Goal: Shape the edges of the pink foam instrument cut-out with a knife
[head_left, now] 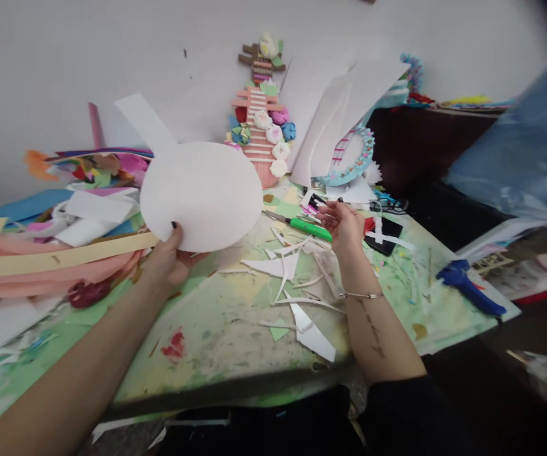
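My left hand [175, 261] grips the lower edge of a white oval paper cutout [202, 196], thumb on top, fingers beneath. A straight strip sticks out from the cutout's upper left, so it looks like a paddle. My right hand [342, 223] hovers over the right part of the table, fingers loosely bent and apart, with nothing visible in them. Just left of it lies a green-handled craft knife [310, 228], its tip pointing left. Curved white paper offcuts [285, 266] are scattered below the knife. A black phone-like slab [387, 239] rests beyond my right wrist.
A paper-flower guitar model [258, 136] leans on the wall. Right of it stand a curled white sheet [328, 120] and a blue ring decoration [361, 158]. Coloured paper [107, 168] is piled at left, near dark red scissors handles [88, 292]. A blue glue gun [470, 288] lies by the right edge.
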### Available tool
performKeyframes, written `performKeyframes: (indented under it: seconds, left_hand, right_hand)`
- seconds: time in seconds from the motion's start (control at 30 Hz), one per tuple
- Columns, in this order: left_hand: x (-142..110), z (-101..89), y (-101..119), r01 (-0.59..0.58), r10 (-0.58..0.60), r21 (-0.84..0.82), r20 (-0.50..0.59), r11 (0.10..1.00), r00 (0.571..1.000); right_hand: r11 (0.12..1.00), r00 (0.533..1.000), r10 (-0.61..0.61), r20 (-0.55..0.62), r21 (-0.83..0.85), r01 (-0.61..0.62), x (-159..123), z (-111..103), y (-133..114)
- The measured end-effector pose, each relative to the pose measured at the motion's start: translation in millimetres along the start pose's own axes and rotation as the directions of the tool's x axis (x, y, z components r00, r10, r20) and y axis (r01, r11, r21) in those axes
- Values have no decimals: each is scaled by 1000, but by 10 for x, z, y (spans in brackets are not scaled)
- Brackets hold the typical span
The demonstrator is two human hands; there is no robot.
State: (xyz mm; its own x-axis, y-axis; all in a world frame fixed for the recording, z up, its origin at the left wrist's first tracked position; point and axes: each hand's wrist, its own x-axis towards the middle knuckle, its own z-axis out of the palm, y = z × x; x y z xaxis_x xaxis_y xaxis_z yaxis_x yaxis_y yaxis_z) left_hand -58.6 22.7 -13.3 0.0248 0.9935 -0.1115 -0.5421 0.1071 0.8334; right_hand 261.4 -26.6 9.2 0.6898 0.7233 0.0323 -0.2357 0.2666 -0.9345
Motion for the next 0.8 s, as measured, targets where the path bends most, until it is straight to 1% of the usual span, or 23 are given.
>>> performKeyframes:
  seconds: [0.17,0.3,0.4,0.47,0.5,0.53,0.6,0.67,0.7,0.8]
  left_hand:
    - [7,2,11,-32,33,-25,25,999,999]
    - [24,-12,22,-72,72,-85,-2,994,997]
    - [35,-42,40,-69,68,-108,-13,992,998]
    - [45,-73,46,-75,79,-115,29,990,996]
    - [49,-87,45,-80,87,-121,52,989,995]
    - [52,-98,42,-81,91,-129,73,988,993]
    - [48,-104,28,-70,83,-146,89,987,993]
    - [31,-85,13,-62,76,-151,85,987,993]
    - [19,-69,7,-55,67,-150,78,987,995]
    - [-27,-7,1,-21,25,-161,20,987,999]
  right_hand:
    - [995,989,-54,-137,-95,41,148,-199,-50]
    - [975,980,-75,-185,-220,33,257,-320,-87]
    - [943,951,-163,-262,-324,72,358,-509,-166]
    - [904,925,-231,-303,-417,89,420,-663,-198]
    - [878,922,-250,-296,-471,87,446,-725,-189]
    - [847,930,-251,-268,-526,77,467,-767,-160]
    - [771,962,-208,-178,-635,49,494,-777,-44]
    - [680,989,-126,-74,-733,32,502,-710,112]
    - [633,996,-91,-25,-773,39,498,-664,183]
    - [500,993,8,121,-860,101,456,-562,289]
